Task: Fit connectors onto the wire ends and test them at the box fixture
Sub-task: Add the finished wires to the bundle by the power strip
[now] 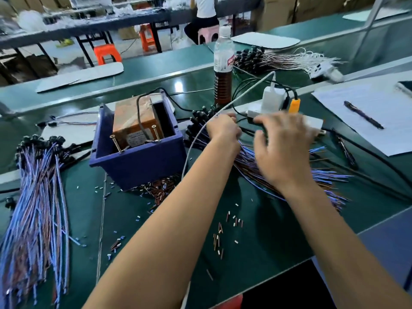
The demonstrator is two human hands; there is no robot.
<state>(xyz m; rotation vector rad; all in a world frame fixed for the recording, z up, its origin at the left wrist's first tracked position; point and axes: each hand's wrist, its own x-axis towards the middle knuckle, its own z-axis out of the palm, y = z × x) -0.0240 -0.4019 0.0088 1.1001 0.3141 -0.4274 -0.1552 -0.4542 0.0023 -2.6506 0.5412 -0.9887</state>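
A pile of blue and brown wires (252,166) with black capped ends (198,121) lies at centre right on the green mat. My left hand (224,130) reaches into the capped ends, its fingers curled down among the wires. My right hand (283,143) hovers over the same pile with fingers spread, blurred, its fingertips near the white power strip (312,122). The box fixture, a blue bin (142,161) holding an orange-brown box (131,121) with two upright screws, stands left of my left forearm. Small loose connectors (220,235) are scattered on the mat between my arms.
A second wire bundle (38,192) lies at the far left. A bottle (223,63) stands behind the pile, with a charger (273,97) and cables beside it. Paper with a pen (363,114) lies at the right. A person sits at a far bench.
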